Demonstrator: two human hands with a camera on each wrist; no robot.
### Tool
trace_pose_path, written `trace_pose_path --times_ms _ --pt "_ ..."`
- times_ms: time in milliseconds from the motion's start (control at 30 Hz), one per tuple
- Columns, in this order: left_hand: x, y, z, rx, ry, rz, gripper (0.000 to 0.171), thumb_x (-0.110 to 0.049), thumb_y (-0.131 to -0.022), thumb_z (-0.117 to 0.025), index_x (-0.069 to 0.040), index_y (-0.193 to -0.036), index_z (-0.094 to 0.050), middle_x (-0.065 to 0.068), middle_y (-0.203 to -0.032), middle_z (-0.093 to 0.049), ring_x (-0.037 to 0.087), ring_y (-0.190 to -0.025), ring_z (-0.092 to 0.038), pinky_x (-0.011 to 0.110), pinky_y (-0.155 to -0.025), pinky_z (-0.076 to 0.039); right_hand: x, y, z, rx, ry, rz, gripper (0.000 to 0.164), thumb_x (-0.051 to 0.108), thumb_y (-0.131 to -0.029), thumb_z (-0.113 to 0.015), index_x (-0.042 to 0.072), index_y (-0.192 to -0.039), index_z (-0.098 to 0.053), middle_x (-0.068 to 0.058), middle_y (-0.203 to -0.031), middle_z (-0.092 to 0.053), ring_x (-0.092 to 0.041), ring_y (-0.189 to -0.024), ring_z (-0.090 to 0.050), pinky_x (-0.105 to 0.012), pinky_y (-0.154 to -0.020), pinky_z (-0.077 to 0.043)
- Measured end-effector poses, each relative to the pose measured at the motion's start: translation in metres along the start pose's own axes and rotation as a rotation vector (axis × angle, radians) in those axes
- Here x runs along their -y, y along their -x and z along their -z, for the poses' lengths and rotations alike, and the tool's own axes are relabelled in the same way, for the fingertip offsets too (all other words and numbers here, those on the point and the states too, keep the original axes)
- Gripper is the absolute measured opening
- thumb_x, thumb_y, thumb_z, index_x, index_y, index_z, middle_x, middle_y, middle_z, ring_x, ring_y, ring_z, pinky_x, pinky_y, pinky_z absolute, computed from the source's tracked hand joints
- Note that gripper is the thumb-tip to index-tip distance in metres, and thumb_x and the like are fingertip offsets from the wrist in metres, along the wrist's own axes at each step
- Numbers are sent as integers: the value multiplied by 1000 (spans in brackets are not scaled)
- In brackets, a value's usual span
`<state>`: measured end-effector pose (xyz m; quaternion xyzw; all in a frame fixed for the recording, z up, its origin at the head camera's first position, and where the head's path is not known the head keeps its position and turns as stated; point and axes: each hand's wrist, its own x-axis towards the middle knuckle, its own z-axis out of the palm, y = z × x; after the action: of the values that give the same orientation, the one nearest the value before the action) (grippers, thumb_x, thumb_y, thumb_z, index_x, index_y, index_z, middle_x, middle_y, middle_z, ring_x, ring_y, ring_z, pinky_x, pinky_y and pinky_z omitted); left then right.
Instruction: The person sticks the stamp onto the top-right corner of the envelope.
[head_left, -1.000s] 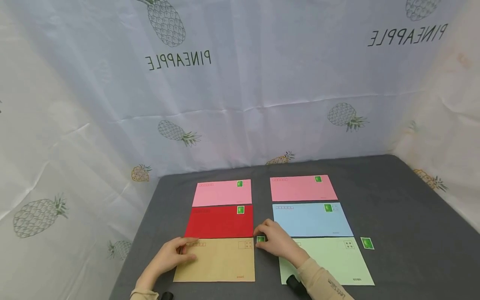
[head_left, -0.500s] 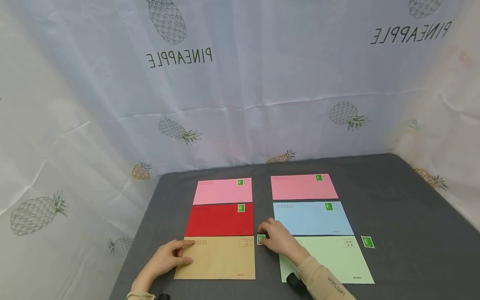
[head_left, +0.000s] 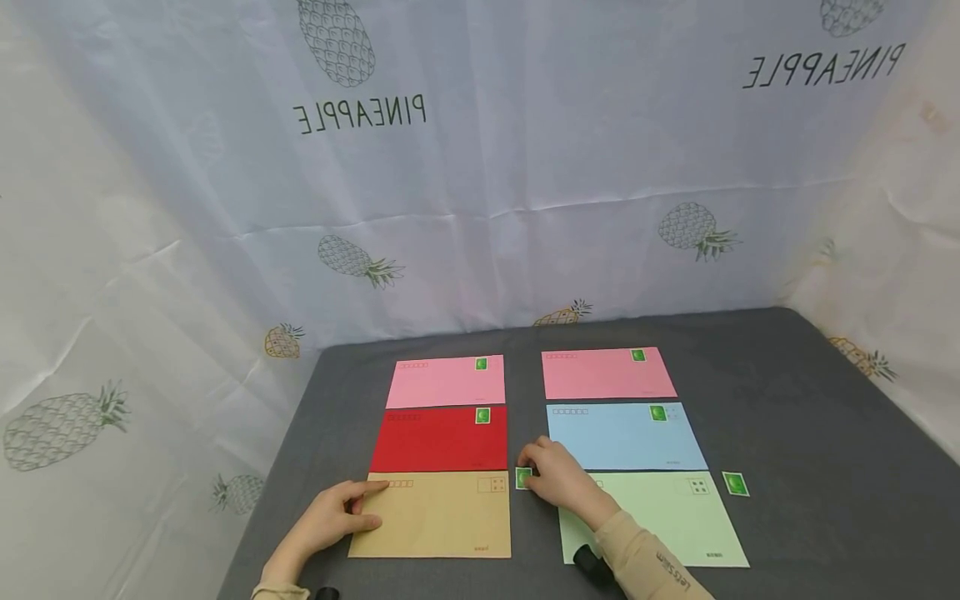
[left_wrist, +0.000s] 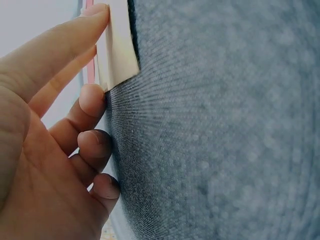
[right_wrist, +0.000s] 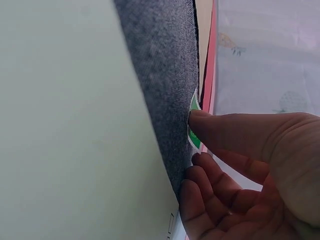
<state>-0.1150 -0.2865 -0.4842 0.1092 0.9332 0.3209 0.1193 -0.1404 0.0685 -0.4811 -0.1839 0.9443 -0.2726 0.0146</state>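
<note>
My left hand [head_left: 326, 521] rests on the left end of the tan envelope [head_left: 442, 521], index fingertip near the printed code boxes and thumb lower down. In the left wrist view the thumb [left_wrist: 65, 45] lies at the envelope's edge, other fingers loosely bent beside it on the cloth. My right hand [head_left: 558, 475] pinches a green stamp [head_left: 522, 478] with a white border, in the gap between the tan envelope and the light green envelope [head_left: 667, 521]. The right wrist view shows the thumb on the stamp [right_wrist: 194, 131], which is bowed; the index finger is mostly hidden.
A loose green stamp [head_left: 736, 483] lies right of the light green envelope. Farther back are a red envelope [head_left: 435, 442], a blue envelope [head_left: 615, 437] and two pink envelopes, each bearing a green stamp. Dark grey cloth [head_left: 825, 433] covers the table; a pineapple-print curtain [head_left: 480, 167] hangs behind.
The left index finger and thumb have shifted slightly left on the tan envelope. The right thumb and fingers have drawn to the stamp's right side, so more of it shows. The view has shifted slightly.
</note>
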Motion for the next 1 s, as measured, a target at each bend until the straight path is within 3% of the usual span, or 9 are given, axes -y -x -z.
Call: trace_pose_path --times_ms 167,467,633,800,1000 --pt "-2 1 0 5 11 10 49 -37 -67 -71 -22 -113 -60 -4 -65 -42 0 -56 -34 18 -50 -30 0 0 1 5 -28 0 10 4 -70 -63 11 -73 -57 3 -70 -45 -8 -62 -39 -20 -53 -33" --pt "-2 2 0 23 21 6 49 -36 -69 -70 -22 -114 -59 -5 -65 -41 0 -56 -34 18 -50 -29 5 -3 11 138 -200 57 9 4 -72 -64 9 -74 -58 4 -62 -46 -7 -56 -41 -20 -49 -35" --pt "-4 2 1 17 25 3 49 -35 -68 -71 -21 -114 -59 -4 -65 -41 0 -56 -33 17 -50 -29 11 -11 11 194 -272 42 15 8 -70 -68 12 -75 -55 5 -61 -48 -6 -55 -43 -21 -50 -38" --pt "-5 2 2 16 24 7 49 -35 -68 -71 -22 -114 -59 -3 -66 -42 0 -56 -33 17 -50 -29 16 -19 7 213 -290 28 27 13 -69 -72 12 -77 -45 5 -62 -49 -6 -55 -44 -22 -50 -37" --pt "-5 1 1 14 18 8 49 -34 -69 -71 -22 -114 -59 -4 -65 -41 0 -56 -33 18 -51 -30 22 -26 1 234 -277 37 28 11 -69 -71 12 -75 -43 6 -60 -48 -5 -53 -42 -21 -49 -35"
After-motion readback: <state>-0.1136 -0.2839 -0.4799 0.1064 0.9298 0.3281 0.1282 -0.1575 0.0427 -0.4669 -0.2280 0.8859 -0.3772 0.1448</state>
